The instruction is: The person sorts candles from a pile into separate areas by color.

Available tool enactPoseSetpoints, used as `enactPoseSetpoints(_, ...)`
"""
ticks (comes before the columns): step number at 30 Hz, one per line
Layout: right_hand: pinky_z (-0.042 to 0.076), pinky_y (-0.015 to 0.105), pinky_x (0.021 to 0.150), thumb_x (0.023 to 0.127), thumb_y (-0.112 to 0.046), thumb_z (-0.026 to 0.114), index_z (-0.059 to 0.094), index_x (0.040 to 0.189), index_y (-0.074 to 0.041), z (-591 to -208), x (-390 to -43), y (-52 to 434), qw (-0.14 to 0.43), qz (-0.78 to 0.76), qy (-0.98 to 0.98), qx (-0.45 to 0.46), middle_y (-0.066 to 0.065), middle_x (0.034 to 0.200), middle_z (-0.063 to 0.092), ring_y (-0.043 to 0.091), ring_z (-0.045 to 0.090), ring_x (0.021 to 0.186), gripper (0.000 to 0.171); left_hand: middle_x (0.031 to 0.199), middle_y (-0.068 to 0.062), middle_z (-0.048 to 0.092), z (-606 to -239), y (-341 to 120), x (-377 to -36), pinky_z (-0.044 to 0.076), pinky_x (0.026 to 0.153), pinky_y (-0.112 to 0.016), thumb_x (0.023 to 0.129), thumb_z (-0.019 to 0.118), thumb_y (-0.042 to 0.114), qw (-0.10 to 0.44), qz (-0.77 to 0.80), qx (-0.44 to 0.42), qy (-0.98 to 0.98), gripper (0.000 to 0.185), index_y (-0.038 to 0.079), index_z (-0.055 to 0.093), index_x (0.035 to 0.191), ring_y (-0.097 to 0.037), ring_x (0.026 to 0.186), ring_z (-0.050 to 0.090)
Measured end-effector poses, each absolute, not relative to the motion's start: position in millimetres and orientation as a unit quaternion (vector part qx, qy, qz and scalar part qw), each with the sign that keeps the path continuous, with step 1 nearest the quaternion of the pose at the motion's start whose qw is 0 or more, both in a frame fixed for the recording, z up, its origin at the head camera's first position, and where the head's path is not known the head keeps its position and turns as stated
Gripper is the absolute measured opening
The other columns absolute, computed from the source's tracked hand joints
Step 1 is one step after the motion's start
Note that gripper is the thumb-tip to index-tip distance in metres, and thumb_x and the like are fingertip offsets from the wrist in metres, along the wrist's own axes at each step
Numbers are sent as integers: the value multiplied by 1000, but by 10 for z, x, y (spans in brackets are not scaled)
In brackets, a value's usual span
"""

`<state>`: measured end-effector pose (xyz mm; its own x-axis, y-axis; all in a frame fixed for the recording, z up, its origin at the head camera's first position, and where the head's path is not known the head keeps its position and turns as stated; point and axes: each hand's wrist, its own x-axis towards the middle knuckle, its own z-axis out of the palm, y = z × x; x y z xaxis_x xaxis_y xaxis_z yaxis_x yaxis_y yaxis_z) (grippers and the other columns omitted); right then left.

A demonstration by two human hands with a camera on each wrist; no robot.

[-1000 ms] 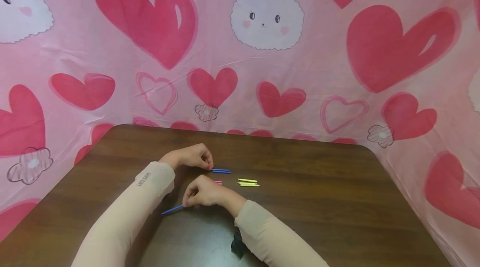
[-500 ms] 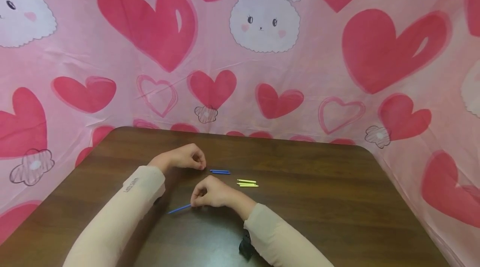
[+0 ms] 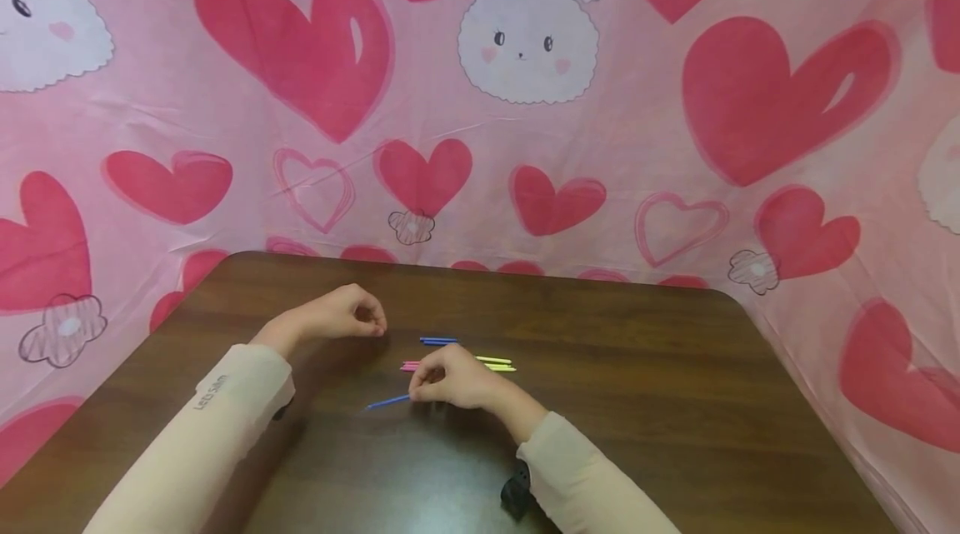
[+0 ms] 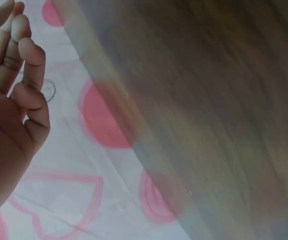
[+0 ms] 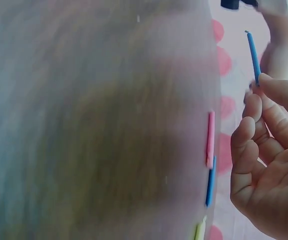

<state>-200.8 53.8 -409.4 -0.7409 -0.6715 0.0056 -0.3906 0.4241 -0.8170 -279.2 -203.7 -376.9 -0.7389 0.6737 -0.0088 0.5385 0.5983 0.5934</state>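
My right hand [image 3: 461, 380] pinches a thin blue candle [image 3: 387, 402] between thumb and fingertips, its free end pointing left. In the right wrist view, a short wick tops this blue candle [image 5: 253, 55]. Two more blue candles [image 3: 438, 341] lie side by side behind that hand. Pink candles [image 3: 407, 366] are partly hidden by the right hand, and yellow candles [image 3: 498, 364] lie just to their right. Left of the blue pair, my left hand [image 3: 341, 313] hovers with loosely bent fingers, thumb near the fingertips; nothing shows between them.
A brown wooden table [image 3: 637, 401] spreads under both arms. Behind its far edge hangs a pink cloth [image 3: 450, 113] printed with hearts and rabbits. A small black device [image 3: 516, 492] sits under the right sleeve.
My left hand has let go near the blue pair and drawn back to the left. The right hand has moved right with its blue candle, closer to the pink and yellow ones.
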Motion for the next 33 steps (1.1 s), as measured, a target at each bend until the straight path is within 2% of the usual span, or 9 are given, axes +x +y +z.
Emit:
enactPoseSetpoints(6,48,20,66,88,-10,74,75,86,-6,-4074,-2046,713,147,-434,839,-295,5,81,71,6,55,70,5,86,4,70,-3705,-2215,-2593,53,71,-24,90,72,19,102,291,318,897,11,8,74,92,-13,78,58)
enactPoseSetpoints(12,48,22,67,89,-10,73,76,88,-7,-4079,-2089,841,145,-446,842,-267,4,87,72,8,54,73,5,88,2,71,-3707,-2387,-2378,53,73,-24,91,71,20,81,295,316,898,12,8,73,93,-6,78,59)
enactPoseSetpoints(15,48,23,68,89,-11,72,76,90,-6,-4083,-2122,881,145,-449,842,-261,6,90,73,9,55,74,6,87,0,71,-3724,-2450,-2282,52,70,-24,91,71,18,70,299,315,898,11,7,73,93,-2,75,57)
enactPoseSetpoints(20,48,25,67,91,-10,71,76,91,-5,-4065,-2184,948,141,-450,847,-246,7,92,73,11,54,73,8,84,4,69,-3714,-2503,-2145,47,62,-22,90,72,19,43,290,307,905,9,11,74,93,0,65,50)
enactPoseSetpoints(24,47,27,64,90,-12,71,75,92,-4,-4066,-2242,993,131,-455,850,-231,9,91,71,12,52,71,10,81,3,68,-3692,-2511,-2033,42,55,-22,90,72,17,45,293,296,908,7,12,73,94,-1,57,43)
enactPoseSetpoints(28,45,27,63,90,-14,72,75,92,-4,-4063,-2296,1021,118,-459,855,-211,9,89,70,13,51,72,11,82,0,69,-3702,-2525,-1941,43,55,-22,90,71,17,45,297,292,908,6,13,72,95,-2,58,44)
enactPoseSetpoints(33,46,27,68,90,-14,72,75,91,-6,-4069,-2343,1044,100,-457,865,-182,6,91,70,13,53,77,9,83,2,70,-3725,-2571,-1829,43,57,-22,89,73,16,18,302,304,903,5,12,73,93,0,62,45)
